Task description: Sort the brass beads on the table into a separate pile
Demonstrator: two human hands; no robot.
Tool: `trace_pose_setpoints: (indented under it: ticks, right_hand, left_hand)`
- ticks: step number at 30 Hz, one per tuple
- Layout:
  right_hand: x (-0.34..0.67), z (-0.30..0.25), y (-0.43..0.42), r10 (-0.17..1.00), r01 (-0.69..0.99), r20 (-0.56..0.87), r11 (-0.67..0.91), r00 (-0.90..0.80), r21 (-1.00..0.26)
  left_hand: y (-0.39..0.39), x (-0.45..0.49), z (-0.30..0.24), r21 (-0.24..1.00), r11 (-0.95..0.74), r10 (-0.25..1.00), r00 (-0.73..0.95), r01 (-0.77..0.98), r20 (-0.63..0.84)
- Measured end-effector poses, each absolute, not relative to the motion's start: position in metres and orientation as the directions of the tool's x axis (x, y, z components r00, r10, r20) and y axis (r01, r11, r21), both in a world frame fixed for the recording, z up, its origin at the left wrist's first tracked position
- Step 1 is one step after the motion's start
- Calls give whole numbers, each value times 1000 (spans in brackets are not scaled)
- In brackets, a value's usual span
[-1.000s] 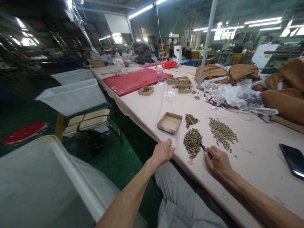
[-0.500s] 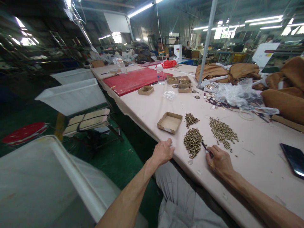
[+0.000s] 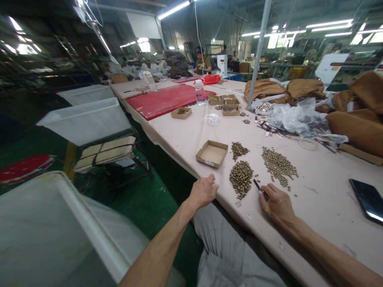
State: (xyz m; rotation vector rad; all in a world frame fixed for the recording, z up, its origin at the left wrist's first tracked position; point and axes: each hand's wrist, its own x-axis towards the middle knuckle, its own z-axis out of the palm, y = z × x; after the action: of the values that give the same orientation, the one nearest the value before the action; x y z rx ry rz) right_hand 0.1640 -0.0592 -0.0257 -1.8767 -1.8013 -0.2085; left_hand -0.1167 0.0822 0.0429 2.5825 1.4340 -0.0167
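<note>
My right hand (image 3: 278, 205) pinches a thin dark stick (image 3: 259, 187) just above the table. Its tip points at the right edge of a dense pile of small brass-coloured studs (image 3: 241, 179), with a few loose studs beside it. A smaller heap of studs (image 3: 238, 150) lies just beyond. Farther right, more studs are spread out in a flat single layer (image 3: 278, 165). At the table's front edge rests my left hand (image 3: 204, 191), its fingers curled and no object showing in them. Near that hand stands an open shallow cardboard box (image 3: 212, 153) with a bare bottom.
A phone (image 3: 366, 199) lies at the right. Farther back are small stud boxes (image 3: 181, 113), a clear bottle (image 3: 200, 92), a red sheet (image 3: 167, 99), plastic bags and brown fabric (image 3: 356, 125). A metal pole (image 3: 259, 52) rises from the table. White bins (image 3: 86, 119) stand left.
The view has shifted slightly, so everything sits a little farther left. The stick's tip is slightly farther from the dense pile, and a few studs show between them. My left hand stays at the edge.
</note>
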Motion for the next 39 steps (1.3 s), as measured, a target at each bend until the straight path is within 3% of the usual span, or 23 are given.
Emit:
trace_pose_setpoints:
  ticks: [39]
  right_hand:
    - [225,-33,-3,895,977,411,-100,172,-191]
  left_hand:
    - [85,-121,38,174,-517,841,535,838,-82]
